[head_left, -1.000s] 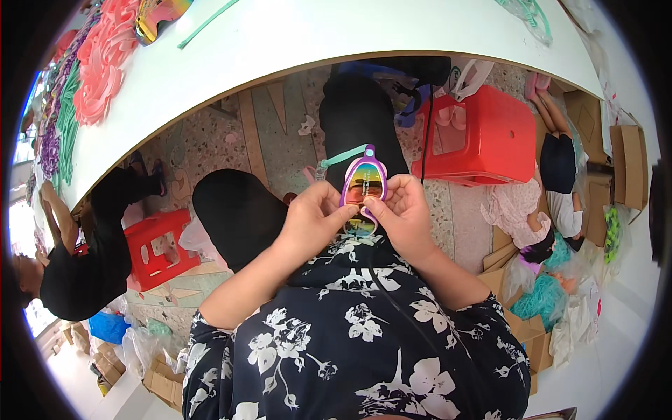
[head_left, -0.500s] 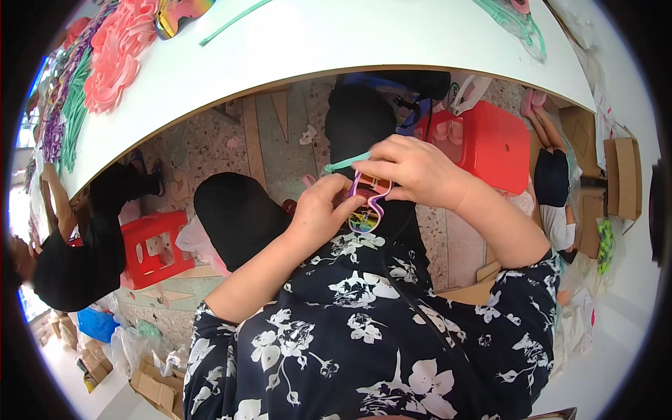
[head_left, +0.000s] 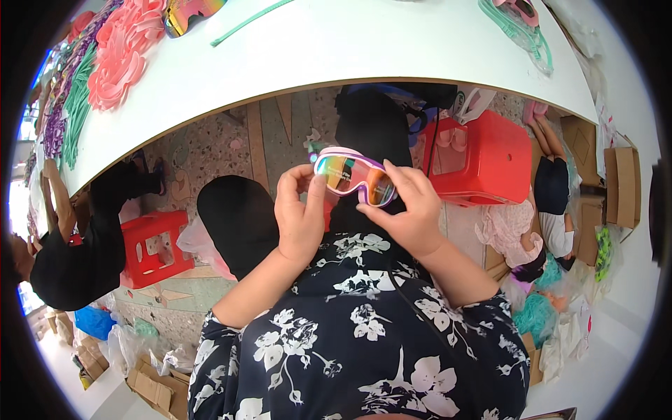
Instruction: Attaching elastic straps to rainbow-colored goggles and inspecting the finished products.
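Note:
Above my lap I hold a pair of swim goggles point(head_left: 355, 175) with a pink and purple frame and shiny rainbow-mirrored lenses. My left hand point(head_left: 299, 210) pinches the left end, the thumb against the frame's edge. Fingers and thumb of my right hand point(head_left: 408, 211) grip the right end. The lenses are turned up and tilted, with the nose bridge toward me. A bit of mint-green strap point(head_left: 313, 155) shows beside the goggles' left end; most of it is hidden.
A white table point(head_left: 280, 52) curves ahead, bearing coral straps point(head_left: 115, 73), mint-green straps point(head_left: 78, 105), mirrored goggles point(head_left: 187, 15) and pink goggles with a green strap point(head_left: 523, 35). Red stools point(head_left: 493, 157) stand on both sides. Another person point(head_left: 84, 238) sits at left; cardboard boxes point(head_left: 621, 185) stand at right.
The goggles have turned from upright and edgewise to lying across with lenses facing up. My right hand has moved down from the strap to the frame's right end; my left holds the other end.

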`<move>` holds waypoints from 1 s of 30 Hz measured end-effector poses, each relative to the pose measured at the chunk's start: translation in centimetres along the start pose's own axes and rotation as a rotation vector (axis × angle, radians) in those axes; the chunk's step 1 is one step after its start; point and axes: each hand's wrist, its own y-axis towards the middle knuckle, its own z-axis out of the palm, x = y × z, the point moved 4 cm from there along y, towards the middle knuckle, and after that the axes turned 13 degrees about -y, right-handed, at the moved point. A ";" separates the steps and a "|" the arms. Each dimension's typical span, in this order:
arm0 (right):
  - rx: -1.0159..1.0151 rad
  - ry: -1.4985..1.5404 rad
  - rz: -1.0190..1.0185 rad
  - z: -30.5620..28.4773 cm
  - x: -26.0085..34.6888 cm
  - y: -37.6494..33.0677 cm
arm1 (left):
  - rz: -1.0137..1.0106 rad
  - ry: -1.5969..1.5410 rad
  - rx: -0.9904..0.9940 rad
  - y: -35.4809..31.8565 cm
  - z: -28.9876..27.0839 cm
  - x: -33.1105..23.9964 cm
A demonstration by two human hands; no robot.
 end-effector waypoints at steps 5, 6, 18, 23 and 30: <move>0.040 -0.028 0.061 0.5 2.0 -2.8 | 0.210 0.144 0.056 0.6 1.4 -0.4; 0.073 -0.017 0.087 0.2 2.0 -3.1 | 0.246 0.181 0.090 0.7 1.8 -0.5; 0.338 0.597 0.487 -1.2 -3.0 -0.8 | 0.543 0.462 0.431 -0.6 4.6 -4.5; 0.663 0.977 0.814 0.6 -6.0 -0.1 | 0.307 0.354 0.540 0.9 5.3 -4.6; 0.964 1.232 0.853 1.3 -7.4 1.6 | -0.523 -0.111 0.470 2.2 6.5 -2.7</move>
